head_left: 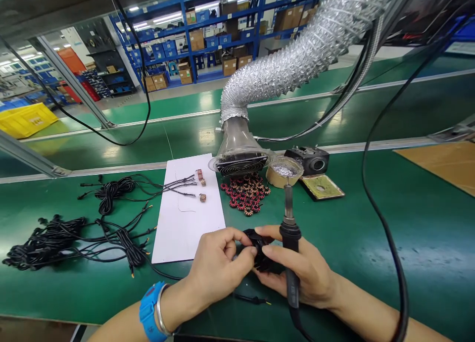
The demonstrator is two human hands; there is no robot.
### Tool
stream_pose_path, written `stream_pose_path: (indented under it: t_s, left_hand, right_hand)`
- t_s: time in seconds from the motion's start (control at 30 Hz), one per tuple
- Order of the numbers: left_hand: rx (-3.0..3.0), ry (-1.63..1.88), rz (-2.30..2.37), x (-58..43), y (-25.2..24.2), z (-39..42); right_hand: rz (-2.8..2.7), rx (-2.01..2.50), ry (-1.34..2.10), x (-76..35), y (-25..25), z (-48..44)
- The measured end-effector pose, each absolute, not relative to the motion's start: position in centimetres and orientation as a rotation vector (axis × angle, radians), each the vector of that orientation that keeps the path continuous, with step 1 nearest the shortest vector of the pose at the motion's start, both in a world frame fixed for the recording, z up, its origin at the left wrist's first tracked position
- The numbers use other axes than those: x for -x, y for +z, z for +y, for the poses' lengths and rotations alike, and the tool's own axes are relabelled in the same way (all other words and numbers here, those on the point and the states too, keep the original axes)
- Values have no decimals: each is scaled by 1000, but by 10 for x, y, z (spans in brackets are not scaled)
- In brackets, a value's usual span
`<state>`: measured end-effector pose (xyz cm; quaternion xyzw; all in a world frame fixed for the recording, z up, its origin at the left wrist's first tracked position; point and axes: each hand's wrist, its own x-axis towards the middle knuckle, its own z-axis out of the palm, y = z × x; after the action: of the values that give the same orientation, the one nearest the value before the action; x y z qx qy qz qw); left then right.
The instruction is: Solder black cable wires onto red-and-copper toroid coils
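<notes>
Blue watch (149, 310) on the left wrist; left hand (218, 268) pinches a black cable bundle (260, 248), right hand (297, 268) clenches a soldering iron (290, 238) just beside it, toroid coils (245, 193) and fume extractor hood (241, 149) beyond

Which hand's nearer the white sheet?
Left. The left hand is at the sheet's near right corner, by the white sheet; the right hand, gripping the soldering iron, is farther off to the sheet's right.
</notes>
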<state>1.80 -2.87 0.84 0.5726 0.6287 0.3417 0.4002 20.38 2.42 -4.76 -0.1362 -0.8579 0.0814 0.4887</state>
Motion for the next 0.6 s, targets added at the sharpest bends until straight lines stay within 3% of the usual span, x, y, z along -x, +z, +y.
stream_pose_path:
  t_s: [0.23, 0.4, 0.6]
  left_hand:
    - [-1352, 988, 1514, -19, 6, -31]
    - [-910, 1064, 1135, -9, 11, -22]
    - [-577, 672, 602, 2, 16, -20]
  right_hand:
    - [-2085, 333, 235, -202, -44, 21]
    - [-1866, 493, 579, -198, -38, 25]
    - [-1682, 474, 986, -202, -44, 34]
